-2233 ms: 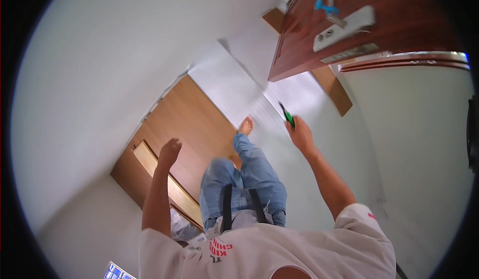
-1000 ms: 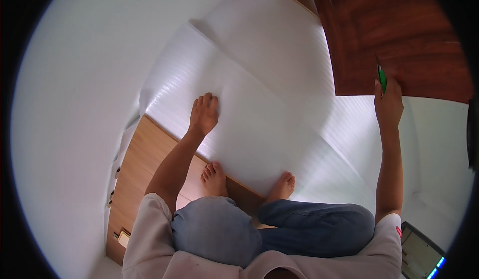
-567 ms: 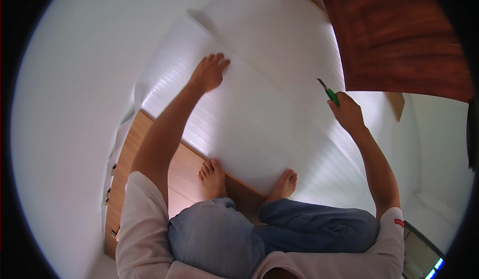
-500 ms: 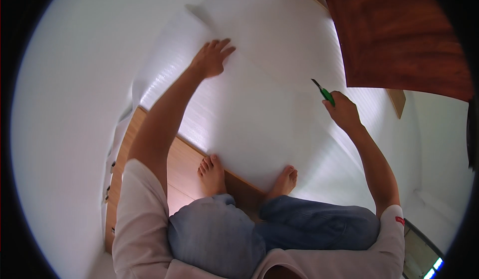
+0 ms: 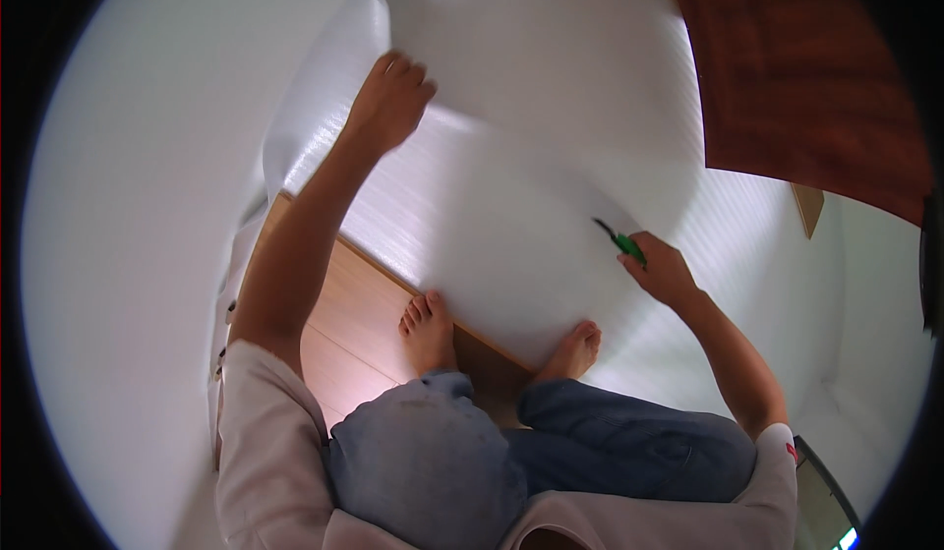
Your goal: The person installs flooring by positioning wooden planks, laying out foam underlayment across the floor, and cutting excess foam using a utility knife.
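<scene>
Left hand (image 5: 391,106) now gripping white sheet (image 5: 511,226); right hand's (image 5: 663,271) green knife (image 5: 629,246) nearer feet (image 5: 429,336).

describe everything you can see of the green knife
The knife has a bright green, plastic-looking handle and a thin dark blade, which is out. The right hand grips the handle, partly covering it. The blade points forward and left, over the white sheet; whether its tip touches cannot be told.
</scene>
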